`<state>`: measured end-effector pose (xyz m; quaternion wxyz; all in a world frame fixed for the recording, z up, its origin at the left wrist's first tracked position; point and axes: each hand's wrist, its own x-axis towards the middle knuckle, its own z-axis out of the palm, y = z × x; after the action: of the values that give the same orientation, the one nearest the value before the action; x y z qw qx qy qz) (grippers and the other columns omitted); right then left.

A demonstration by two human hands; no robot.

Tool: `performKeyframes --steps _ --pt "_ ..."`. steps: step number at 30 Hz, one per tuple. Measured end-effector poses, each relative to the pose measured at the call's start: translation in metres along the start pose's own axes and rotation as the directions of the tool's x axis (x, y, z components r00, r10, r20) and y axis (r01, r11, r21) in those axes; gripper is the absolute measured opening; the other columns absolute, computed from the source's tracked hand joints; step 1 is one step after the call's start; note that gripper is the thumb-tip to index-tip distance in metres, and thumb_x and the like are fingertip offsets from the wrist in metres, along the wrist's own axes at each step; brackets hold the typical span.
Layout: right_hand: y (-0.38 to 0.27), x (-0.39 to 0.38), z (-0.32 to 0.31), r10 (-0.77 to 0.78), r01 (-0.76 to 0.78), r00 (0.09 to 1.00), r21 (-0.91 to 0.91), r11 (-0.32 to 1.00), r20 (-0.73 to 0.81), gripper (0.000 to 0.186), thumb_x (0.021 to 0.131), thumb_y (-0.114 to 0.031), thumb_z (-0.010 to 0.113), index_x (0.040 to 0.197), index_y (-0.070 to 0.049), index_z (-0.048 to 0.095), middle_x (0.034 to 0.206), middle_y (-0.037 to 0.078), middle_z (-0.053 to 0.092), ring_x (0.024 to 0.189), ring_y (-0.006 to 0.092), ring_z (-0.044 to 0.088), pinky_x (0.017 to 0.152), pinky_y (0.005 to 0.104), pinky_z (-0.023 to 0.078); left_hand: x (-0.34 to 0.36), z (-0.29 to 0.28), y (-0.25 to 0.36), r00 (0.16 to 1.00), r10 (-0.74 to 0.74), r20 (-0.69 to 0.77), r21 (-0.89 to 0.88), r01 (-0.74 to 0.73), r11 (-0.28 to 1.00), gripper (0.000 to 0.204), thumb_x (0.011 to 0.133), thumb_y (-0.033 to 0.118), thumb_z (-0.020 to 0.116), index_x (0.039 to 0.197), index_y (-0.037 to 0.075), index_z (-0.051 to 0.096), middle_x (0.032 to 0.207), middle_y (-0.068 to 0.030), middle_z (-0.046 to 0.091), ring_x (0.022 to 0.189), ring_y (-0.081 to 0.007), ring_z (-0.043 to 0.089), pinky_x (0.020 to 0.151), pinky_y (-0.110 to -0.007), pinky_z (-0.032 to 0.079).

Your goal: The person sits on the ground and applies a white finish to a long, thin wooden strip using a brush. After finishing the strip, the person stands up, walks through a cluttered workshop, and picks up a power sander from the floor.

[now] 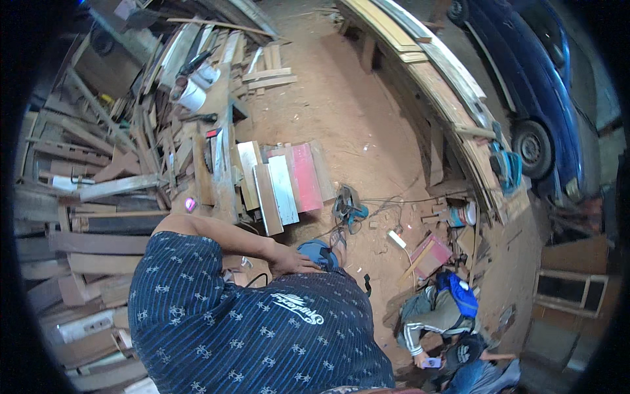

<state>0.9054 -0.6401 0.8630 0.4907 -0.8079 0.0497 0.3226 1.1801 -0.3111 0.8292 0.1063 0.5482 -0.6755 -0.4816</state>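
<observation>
My left hand (295, 261) lies flat at my waist, with its fingers stretched along the lower edge of my dark printed shirt (262, 322), by my blue shorts (316, 253). Nothing shows in it. My right hand is out of sight. On the dirt floor beyond my foot stands a teal corded power tool (350, 209), which looks like a circular saw. To its left several boards (282, 187), brown, white and red, lean side by side.
Scrap wood (111, 184) is heaped along the left, with white buckets (191, 96). A long bench (453, 98) on the right bears planks and a teal power tool (505, 167). Beyond stands a blue car (525, 65). A crouching person (440, 315) holds a phone (431, 362); another is beside.
</observation>
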Motion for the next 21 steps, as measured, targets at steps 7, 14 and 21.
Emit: performKeyframes --steps 7,14,21 --pt "-0.005 0.029 -0.075 0.020 -0.013 0.995 -0.070 0.997 0.099 0.080 0.078 -0.014 0.068 0.145 0.006 0.030 0.143 0.028 0.040 0.135 0.0408 0.039 0.114 0.0404 0.030 0.002 -0.014 -0.006 0.984 -0.120 -0.134 -0.104 0.107 0.989 0.144 0.049 0.038 0.093 0.156 0.012 -0.001 0.151 -0.0209 0.030 0.135 -0.0405 0.037 0.111 -0.051 0.033" --pt "-0.012 0.086 -0.169 -0.019 0.080 0.959 -0.204 0.976 0.283 0.078 0.076 -0.008 0.068 0.145 0.006 0.032 0.141 0.028 0.043 0.134 0.0398 0.040 0.114 0.0392 0.031 0.021 -0.030 -0.032 0.926 -0.359 -0.119 -0.232 0.326 0.917 0.120 0.063 0.019 0.084 0.156 0.020 0.008 0.148 -0.0221 0.036 0.126 -0.0424 0.048 0.102 -0.050 0.044" --pt "-0.064 0.211 -0.295 0.038 -0.050 0.997 -0.183 0.982 -0.067 0.076 0.071 -0.012 0.081 0.136 0.007 0.047 0.122 0.021 0.062 0.112 0.0296 0.060 0.101 0.0374 0.045 0.002 -0.136 -0.049 0.652 -0.756 -0.056 -0.327 0.704 0.631 0.073 0.070 0.020 0.080 0.136 0.015 0.048 0.126 -0.0164 0.057 0.115 -0.0371 0.058 0.093 -0.048 0.049"
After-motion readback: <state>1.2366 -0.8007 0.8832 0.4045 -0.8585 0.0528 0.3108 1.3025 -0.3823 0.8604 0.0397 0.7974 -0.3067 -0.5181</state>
